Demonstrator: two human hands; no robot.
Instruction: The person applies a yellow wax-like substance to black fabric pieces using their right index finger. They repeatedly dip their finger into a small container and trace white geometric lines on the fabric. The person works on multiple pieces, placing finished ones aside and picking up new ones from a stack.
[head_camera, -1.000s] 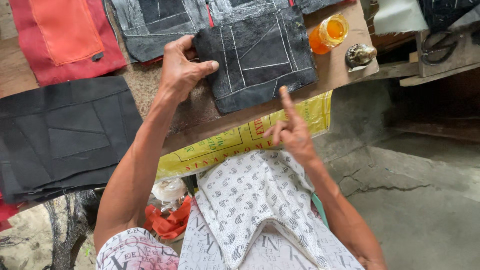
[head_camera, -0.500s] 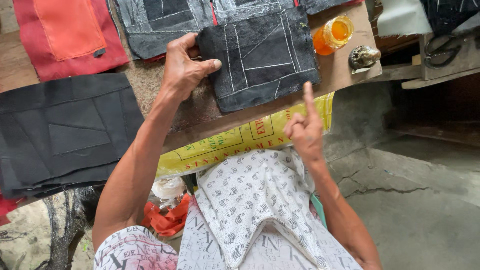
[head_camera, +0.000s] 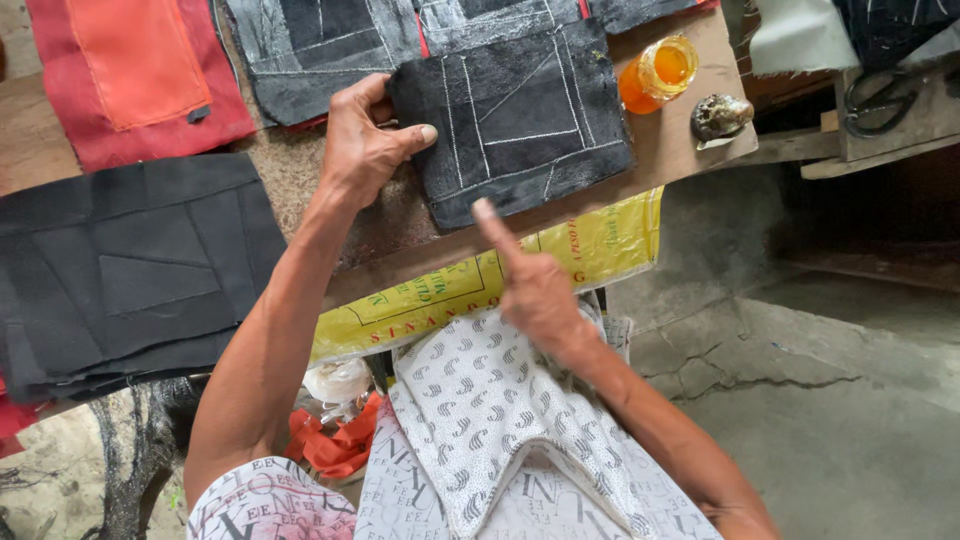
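Observation:
A black fabric piece marked with white chalk lines lies on the wooden board. My left hand grips its left edge, thumb on top of the cloth. My right hand hovers just below the piece's lower edge with the index finger stretched out toward it and the other fingers curled; it holds nothing. A white patterned cloth lies on my lap beneath the right hand.
More chalked dark pieces lie behind. A stack of black fabric and a red piece with an orange patch sit at left. An orange-filled jar, a small metal object and scissors are at right. Yellow plastic sheet hangs off the board.
My right hand has lifted from the board's front edge, then swung left, its index finger now pointing at the black piece's lower edge. The left hand keeps its grip.

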